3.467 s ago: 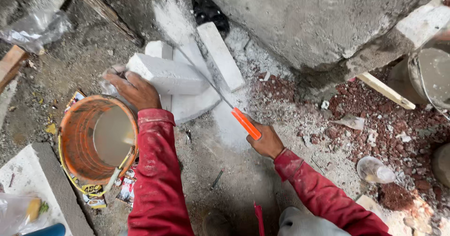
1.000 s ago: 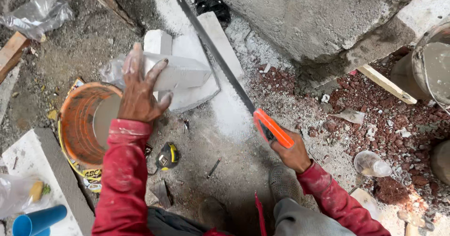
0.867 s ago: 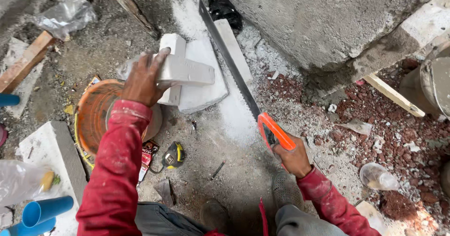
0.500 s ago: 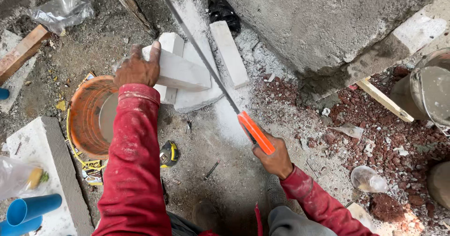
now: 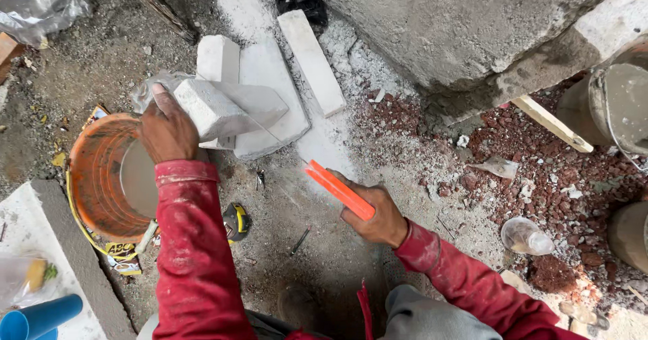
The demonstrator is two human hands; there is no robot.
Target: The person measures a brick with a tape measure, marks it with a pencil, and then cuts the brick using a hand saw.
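My left hand [image 5: 165, 129] grips the near end of a white lightweight block [image 5: 229, 107] that lies across other white block pieces [image 5: 270, 90] on the dusty ground. My right hand [image 5: 378, 213] holds a handsaw by its orange handle [image 5: 339, 190]. The thin blade [image 5: 263, 127] runs from the handle up and left, edge-on, into the block I am holding. Both arms wear red sleeves. White dust lies around the blocks.
An orange bucket [image 5: 101, 178] of grey liquid stands left of my left arm, a tape measure [image 5: 236, 220] beside it. A long white slab [image 5: 312, 60] lies by a concrete mass [image 5: 472, 23]. Red gravel, a wooden strip [image 5: 550, 123], a mortar bucket [image 5: 617, 104] and blue pipe [image 5: 37, 316] surround.
The saw swung from lying flat beside the blocks onto the held block, blade now edge-on. My left hand shifted from spread on top to gripping the block's near end.
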